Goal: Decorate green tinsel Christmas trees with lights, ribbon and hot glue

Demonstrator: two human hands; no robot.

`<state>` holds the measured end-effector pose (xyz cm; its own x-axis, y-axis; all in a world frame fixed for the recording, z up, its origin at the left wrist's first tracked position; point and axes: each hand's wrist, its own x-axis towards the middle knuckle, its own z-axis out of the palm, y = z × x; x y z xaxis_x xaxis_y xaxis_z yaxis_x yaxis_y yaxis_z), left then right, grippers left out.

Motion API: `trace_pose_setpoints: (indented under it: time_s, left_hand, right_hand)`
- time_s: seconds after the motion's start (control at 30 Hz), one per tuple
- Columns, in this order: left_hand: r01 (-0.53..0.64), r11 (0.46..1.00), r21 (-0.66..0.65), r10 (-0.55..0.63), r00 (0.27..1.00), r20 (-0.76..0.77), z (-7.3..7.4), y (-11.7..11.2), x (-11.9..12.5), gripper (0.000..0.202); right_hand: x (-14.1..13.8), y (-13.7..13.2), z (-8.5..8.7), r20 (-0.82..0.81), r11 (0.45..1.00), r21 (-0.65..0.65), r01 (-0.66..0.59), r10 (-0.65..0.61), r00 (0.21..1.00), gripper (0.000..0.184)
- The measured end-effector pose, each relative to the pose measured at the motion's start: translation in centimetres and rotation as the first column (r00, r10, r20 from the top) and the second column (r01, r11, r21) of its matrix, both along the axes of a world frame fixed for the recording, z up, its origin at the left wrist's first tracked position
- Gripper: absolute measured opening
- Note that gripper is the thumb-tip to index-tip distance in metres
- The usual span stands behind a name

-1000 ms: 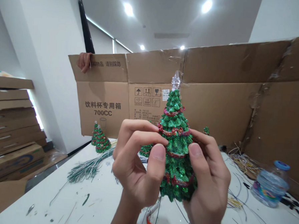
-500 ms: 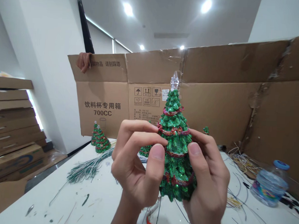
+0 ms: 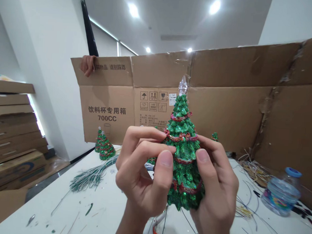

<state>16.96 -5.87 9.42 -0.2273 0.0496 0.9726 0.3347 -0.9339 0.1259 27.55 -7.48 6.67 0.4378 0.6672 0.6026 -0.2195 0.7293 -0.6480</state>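
Foremost tree (image 3: pixel 184 167) partly behind left grip (image 3: pixel 146 176)

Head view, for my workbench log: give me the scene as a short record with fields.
Tree: roughly upright, green, red garlands, clear tip
Right hand: gripping the tree's right side
Left hand: thumb and fingers at the tree's left side
Table: wire bundle at left, bottle at right
Other trees: two at left, others mostly hidden
Backdrop: cardboard

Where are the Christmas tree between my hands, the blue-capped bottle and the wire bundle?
Christmas tree (image 3: pixel 185 150), head view: green branches at mid-height.
Blue-capped plastic bottle (image 3: pixel 282 194), head view: its body.
Green-and-white wire bundle (image 3: pixel 93 175), head view: its fanned strands.
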Motion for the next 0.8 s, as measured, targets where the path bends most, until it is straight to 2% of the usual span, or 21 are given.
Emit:
trace_pose_setpoints:
  time_s: [0.47, 0.8]
  left_hand:
    - [-0.056, 0.998, -0.018, 0.056, 0.998, -0.028, 0.25, -0.12, -0.2, 0.02]
    - [-0.052, 0.998, -0.023, 0.05, 0.997, -0.054, 0.4, -0.19, -0.25, 0.019]
  right_hand:
    - [-0.07, 0.18, 0.14, 0.003, 1.0, 0.017, 0.008, -0.008, 1.0, 0.023]
    - [-0.13, 0.11, 0.25, -0.011, 1.0, 0.018, 0.019, -0.018, 1.0, 0.02]
